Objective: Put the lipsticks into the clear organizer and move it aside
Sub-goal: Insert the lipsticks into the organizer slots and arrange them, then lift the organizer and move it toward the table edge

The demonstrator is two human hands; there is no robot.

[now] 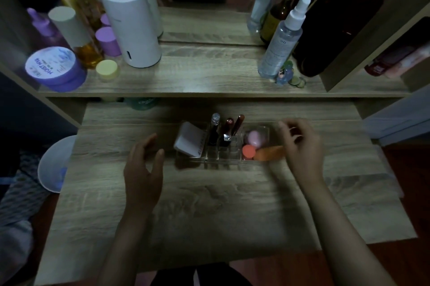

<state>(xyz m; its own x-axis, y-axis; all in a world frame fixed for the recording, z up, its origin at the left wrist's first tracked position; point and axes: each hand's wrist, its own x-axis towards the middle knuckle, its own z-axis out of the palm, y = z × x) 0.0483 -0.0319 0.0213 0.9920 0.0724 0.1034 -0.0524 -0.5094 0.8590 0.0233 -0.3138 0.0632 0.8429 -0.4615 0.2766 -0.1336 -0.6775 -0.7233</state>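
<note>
The clear organizer (pixel 223 162) stands on the wooden desk, mid-way back. Three lipsticks stand upright in its middle slots: one with a clear cap (pixel 214 128), a dark red one (pixel 227 131) and a slim reddish one (pixel 237 124). A white compact (pixel 189 139) leans in its left compartment. Pink and orange sponges (pixel 254 138) lie in its right compartment. My left hand (pixel 143 169) hovers just left of the organizer, fingers apart, holding nothing. My right hand (pixel 302 146) is at the organizer's right end, fingers curled near its wall; whether they touch it I cannot tell.
A raised shelf behind holds a white cylinder device (pixel 130 23), purple jars (pixel 54 68), a yellow-lidded jar (pixel 107 70), spray bottles (pixel 282 39) and a dark bottle (pixel 335 27). A mirror stands behind them. A white stool (pixel 54 164) sits left of the desk.
</note>
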